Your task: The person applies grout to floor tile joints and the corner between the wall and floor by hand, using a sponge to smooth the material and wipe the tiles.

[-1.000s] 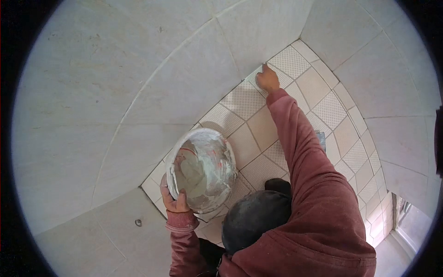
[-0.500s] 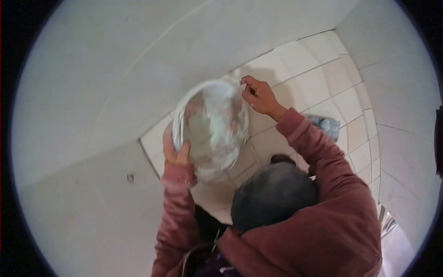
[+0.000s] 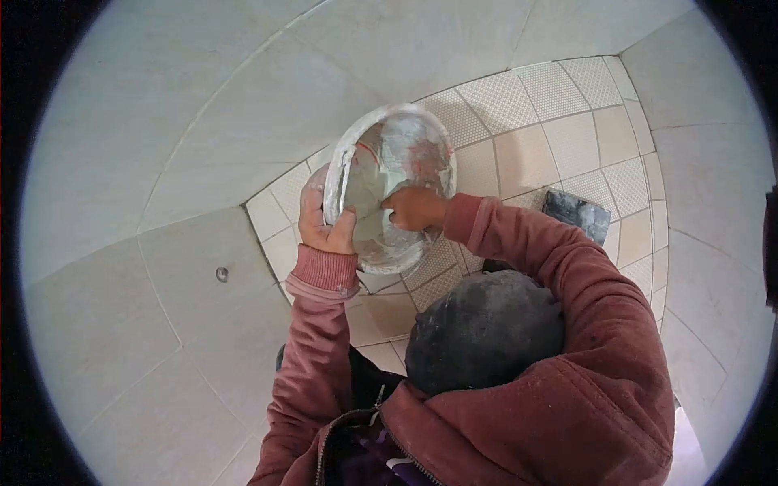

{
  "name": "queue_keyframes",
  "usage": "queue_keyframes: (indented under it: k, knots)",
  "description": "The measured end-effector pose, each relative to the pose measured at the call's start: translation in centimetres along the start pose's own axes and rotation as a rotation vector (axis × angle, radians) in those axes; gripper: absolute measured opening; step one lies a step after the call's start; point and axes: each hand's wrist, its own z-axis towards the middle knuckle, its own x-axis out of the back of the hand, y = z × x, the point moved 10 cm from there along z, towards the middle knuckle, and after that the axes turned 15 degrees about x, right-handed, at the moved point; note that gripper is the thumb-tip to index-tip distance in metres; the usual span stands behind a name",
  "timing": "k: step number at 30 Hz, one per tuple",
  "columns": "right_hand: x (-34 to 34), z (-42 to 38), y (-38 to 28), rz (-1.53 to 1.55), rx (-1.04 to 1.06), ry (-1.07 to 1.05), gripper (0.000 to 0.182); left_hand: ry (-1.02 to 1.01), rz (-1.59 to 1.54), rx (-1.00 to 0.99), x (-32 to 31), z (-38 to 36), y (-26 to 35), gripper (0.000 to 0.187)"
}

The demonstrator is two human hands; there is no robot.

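A white bucket [image 3: 391, 267], smeared with pale paste, is tilted so that its mouth faces me. My left hand [image 3: 326, 217] is closed on its left rim, with the thumb over the edge and the fingers on the outside. Inside the bucket, my right hand [image 3: 415, 208] has its fingers curled near the paste [image 3: 364, 182] on the inner wall. Whatever those fingers may hold is too small or hidden to make out. Reddish streaks mark the bucket's inside.
Below the bucket is a patterned tile floor [image 3: 531, 158]. A dark, paste-smeared flat piece [image 3: 577, 215] lies on it, right of my right forearm. Large pale tiled walls [image 3: 243, 146] enclose the corner. My knee [image 3: 486, 336] is bent in front of me.
My right hand has gone from the bucket's upper right rim down into its inside. The bucket has shifted slightly up and right, with my left hand still gripping it.
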Motion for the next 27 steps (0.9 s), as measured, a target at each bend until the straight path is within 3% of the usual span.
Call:
queue_keyframes:
  k: [2, 5, 7, 9, 11, 12, 13, 15, 16, 18, 19, 20, 22, 23, 27]
  knots:
    - [-1.5, 0.6, 0.9, -0.018, 0.051, 0.018, 0.036, 0.002, -0.016, -0.004, 0.1, -0.1, -0.2, 0.051]
    - [0.8, -0.4, 2.1, 0.022, 0.094, 0.222, 0.027, -0.039, -0.098, -0.025, -0.5, 0.1, -0.6, 0.052]
    - [0.7, -3.0, 2.5, 1.02, -0.236, 0.09, 0.016, -0.085, -0.154, -0.04, -0.6, 0.1, -0.4, 0.053]
    - [7.7, -6.6, 2.7, 1.092, -0.229, 0.342, 0.008, -0.013, 0.046, -0.045, 0.1, -0.2, -0.1, 0.048]
    - [13.9, -11.2, 8.9, 0.862, -0.202, 0.745, 0.009, -0.009, -0.039, -0.017, 0.0, -0.6, 0.2, 0.047]
    - [16.7, -14.5, 12.2, 0.869, -0.24, 0.985, 0.011, 0.008, -0.123, 0.027, 0.1, -0.6, -0.1, 0.046]
    - [19.6, -18.5, 15.9, 0.676, -0.342, 1.207, 0.008, -0.004, -0.124, 0.013, 0.1, -0.7, 0.0, 0.046]
    - [23.1, -24.2, 19.6, 0.714, -0.388, 1.588, 0.037, 0.009, 0.089, -0.082, 0.0, -0.8, 0.5, 0.044]
    - [24.3, -24.8, 20.7, 0.712, -0.382, 1.605, 0.037, 0.0, 0.091, -0.095, 0.1, -0.8, 0.5, 0.044]
    - [25.8, -26.2, 22.9, 0.623, -0.511, 1.578, 0.042, -0.052, 0.037, 0.056, 0.2, -0.5, -0.9, 0.052]
    - [26.6, -26.2, 23.9, 0.447, -0.601, 1.434, 0.045, -0.059, 0.048, 0.047, 0.1, -0.6, -1.0, 0.052]
    - [26.3, -25.9, 25.3, 0.457, -0.598, 1.448, 0.045, -0.049, 0.053, 0.032, 0.2, -0.7, -1.1, 0.053]
    - [28.4, -26.1, 24.9, -0.165, -0.743, 1.413, 0.049, -0.042, 0.068, 0.005, 0.1, -0.7, -0.7, 0.054]
    - [28.3, -25.8, 23.2, 0.018, -0.782, 1.384, 0.052, -0.063, 0.048, -0.009, -0.2, -0.8, -0.3, 0.056]
    - [26.2, -23.5, 23.5, -0.047, -0.77, 1.265, 0.05, -0.113, 0.024, 0.029, -0.7, -1.3, -1.2, 0.06]
